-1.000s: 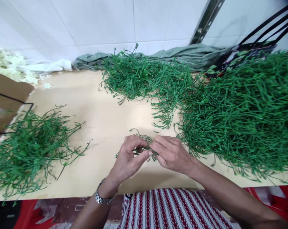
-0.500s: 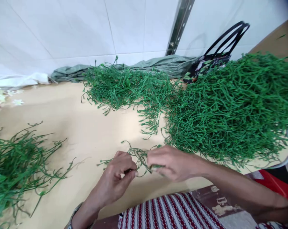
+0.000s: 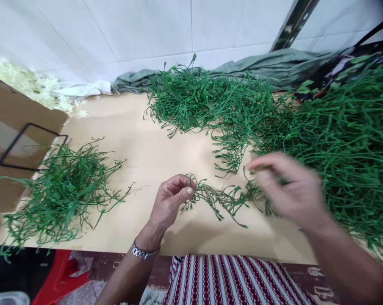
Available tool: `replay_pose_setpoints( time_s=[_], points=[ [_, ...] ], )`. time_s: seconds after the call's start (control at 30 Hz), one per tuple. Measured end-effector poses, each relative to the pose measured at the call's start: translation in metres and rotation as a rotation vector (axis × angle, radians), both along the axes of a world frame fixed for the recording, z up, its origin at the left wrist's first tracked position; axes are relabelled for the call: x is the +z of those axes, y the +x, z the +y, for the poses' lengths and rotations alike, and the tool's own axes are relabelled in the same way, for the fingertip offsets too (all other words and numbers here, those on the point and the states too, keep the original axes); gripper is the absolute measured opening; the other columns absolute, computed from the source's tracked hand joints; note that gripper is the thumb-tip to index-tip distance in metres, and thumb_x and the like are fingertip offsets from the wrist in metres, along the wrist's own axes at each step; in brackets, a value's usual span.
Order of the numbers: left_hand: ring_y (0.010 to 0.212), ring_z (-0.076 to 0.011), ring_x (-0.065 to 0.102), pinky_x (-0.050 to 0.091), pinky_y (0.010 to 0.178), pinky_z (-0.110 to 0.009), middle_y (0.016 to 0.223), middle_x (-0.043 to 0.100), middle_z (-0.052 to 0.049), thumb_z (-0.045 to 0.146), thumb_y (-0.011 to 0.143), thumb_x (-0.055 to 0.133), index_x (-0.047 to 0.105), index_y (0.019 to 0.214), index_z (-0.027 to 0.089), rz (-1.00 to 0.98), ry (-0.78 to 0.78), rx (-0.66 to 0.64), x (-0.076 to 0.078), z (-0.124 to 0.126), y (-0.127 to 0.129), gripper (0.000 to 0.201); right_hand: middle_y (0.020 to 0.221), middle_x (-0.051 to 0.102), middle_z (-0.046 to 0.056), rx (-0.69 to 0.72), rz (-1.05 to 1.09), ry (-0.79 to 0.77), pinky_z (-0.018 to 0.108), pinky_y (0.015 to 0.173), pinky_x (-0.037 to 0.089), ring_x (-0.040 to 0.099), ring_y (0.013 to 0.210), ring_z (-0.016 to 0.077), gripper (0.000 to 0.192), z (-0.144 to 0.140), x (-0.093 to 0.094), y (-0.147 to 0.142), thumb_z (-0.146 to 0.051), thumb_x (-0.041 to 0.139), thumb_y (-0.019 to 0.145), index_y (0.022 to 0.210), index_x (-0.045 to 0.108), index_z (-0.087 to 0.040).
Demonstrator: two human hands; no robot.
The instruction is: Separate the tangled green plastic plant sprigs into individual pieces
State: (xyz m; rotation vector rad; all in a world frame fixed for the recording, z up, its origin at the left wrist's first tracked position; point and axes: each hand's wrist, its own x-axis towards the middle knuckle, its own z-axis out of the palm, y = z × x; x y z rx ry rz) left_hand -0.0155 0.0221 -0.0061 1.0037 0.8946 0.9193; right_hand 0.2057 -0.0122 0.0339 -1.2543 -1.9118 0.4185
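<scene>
My left hand (image 3: pixel 175 197) is pinched at the thumb and forefinger on thin green artificial stems (image 3: pixel 215 197), whose branched ends trail to the right just over the table. My right hand (image 3: pixel 287 190), smeared by motion, is curled with bits of green stem showing between its fingers and below them. It is beside the front left edge of a large heap of the same green stems (image 3: pixel 344 156). How many stems each hand grips cannot be made out.
A longer pile of green stems (image 3: pixel 207 97) lies at the back against a grey-green cloth (image 3: pixel 290 67). Another loose pile (image 3: pixel 70 186) is at left, beside a cardboard box (image 3: pixel 23 131) and a black wire frame (image 3: pixel 13 146). Pale flowers (image 3: pixel 42 87) stand behind the box.
My hands have moved apart, the right one rightward and up. Stems that were bunched between them now stretch out from my left fingers. The view has turned left, showing the box.
</scene>
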Motion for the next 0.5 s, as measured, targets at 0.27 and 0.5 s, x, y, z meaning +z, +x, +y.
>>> replay_pose_setpoints(
  time_s=[0.27,0.5],
  points=[
    [0.059,-0.0090,0.045,0.035,0.053,-0.021,0.066,0.052,0.000,0.024,0.071,0.065,0.058,0.076,0.014,0.032,0.048,-0.052,-0.002,-0.006,0.003,0.013,0.068,0.054,0.002,0.160,-0.013,0.017,0.022,0.054,0.039,0.049,0.062,0.0115,0.011,0.005,-0.043,-0.055,-0.013,0.045,0.084,0.088,0.055,-0.016],
    [0.068,-0.0136,0.050,0.041,0.062,-0.025,0.069,0.053,-0.001,0.015,0.071,0.061,0.057,0.076,0.016,0.373,0.272,0.030,0.003,-0.013,0.001,0.006,0.066,0.052,0.002,0.138,-0.100,0.038,0.022,0.052,0.037,0.047,0.057,0.0110,0.014,0.002,-0.045,-0.054,-0.013,0.043,0.084,0.087,0.057,-0.015]
  ],
)
